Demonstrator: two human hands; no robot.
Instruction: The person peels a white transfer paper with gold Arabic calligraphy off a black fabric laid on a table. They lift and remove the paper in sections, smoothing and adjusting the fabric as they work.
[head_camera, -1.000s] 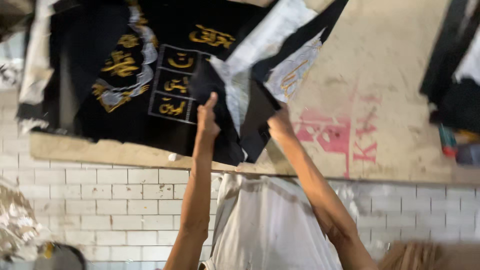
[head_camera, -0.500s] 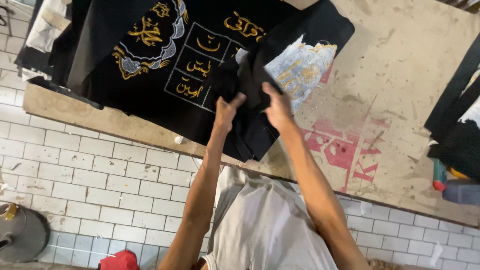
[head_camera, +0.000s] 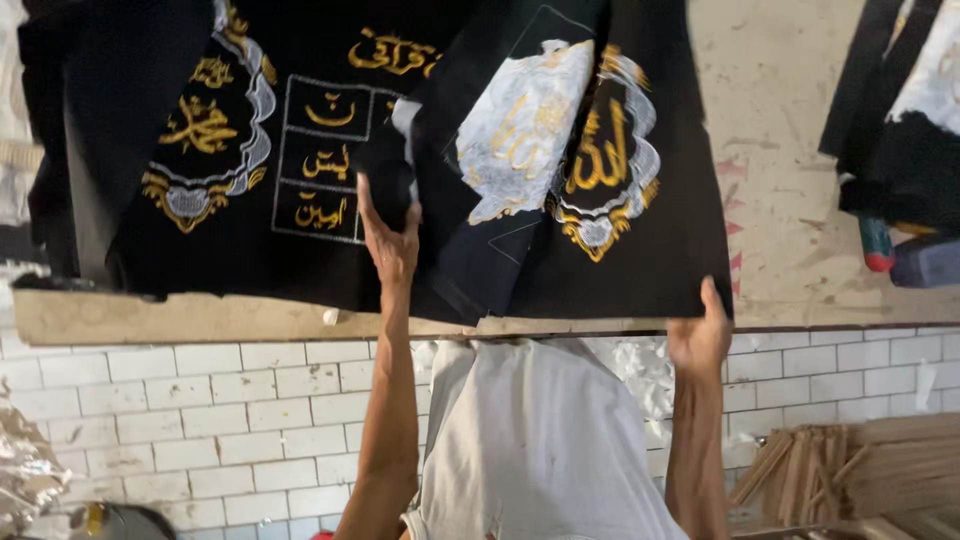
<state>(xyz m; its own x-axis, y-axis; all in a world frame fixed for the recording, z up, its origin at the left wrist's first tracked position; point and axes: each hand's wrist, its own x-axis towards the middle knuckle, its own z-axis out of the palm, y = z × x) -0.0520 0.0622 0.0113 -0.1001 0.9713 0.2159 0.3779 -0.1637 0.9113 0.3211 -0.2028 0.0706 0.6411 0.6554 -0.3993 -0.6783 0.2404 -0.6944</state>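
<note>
White tiles fronted the worn, paint-stained desk (head_camera: 800, 150), and black embroidered cloth covered most of its top. Left hand (head_camera: 390, 235) was up on the desk, its grip clamped on a bunched fold of the upper black cloth panel (head_camera: 620, 250), the one with gold lettering and white backing showing. Right hand (head_camera: 700, 335) pinched that panel's lower corner right at the desk's near edge. Underneath lay another embroidered cloth (head_camera: 250, 150) with gold script in boxed frames. It looked like the spreading step: panel half turned, one flap folded over. Next move would have called for both hands pulling apart evenly to flatten it without dragging the layer below.
</note>
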